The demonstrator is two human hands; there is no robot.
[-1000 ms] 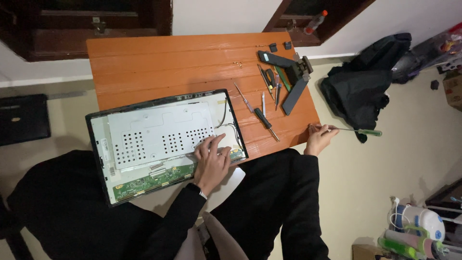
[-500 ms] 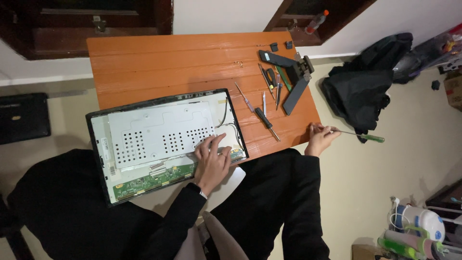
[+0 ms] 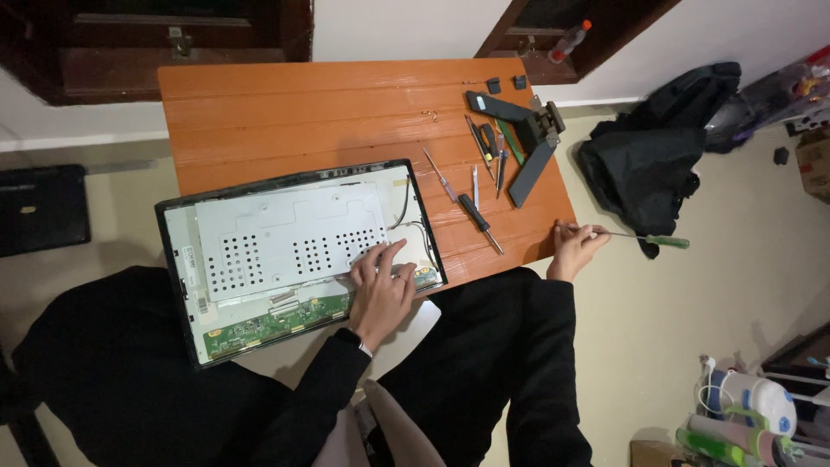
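An opened flat monitor lies face down on the orange wooden table, its metal shield and green circuit board exposed. My left hand rests on the panel's lower right corner with fingers spread, touching the cables there. At the table's right edge, my right hand grips the thin shaft of a green-handled screwdriver, whose handle sticks out past the table over the floor.
Loose tools and a dark monitor stand lie on the table's right part. A black bag sits on the floor to the right, a black case to the left. Bottles stand at the lower right.
The green screwdriver handle has shifted slightly in my right hand. My left hand stays on the same corner of the panel.
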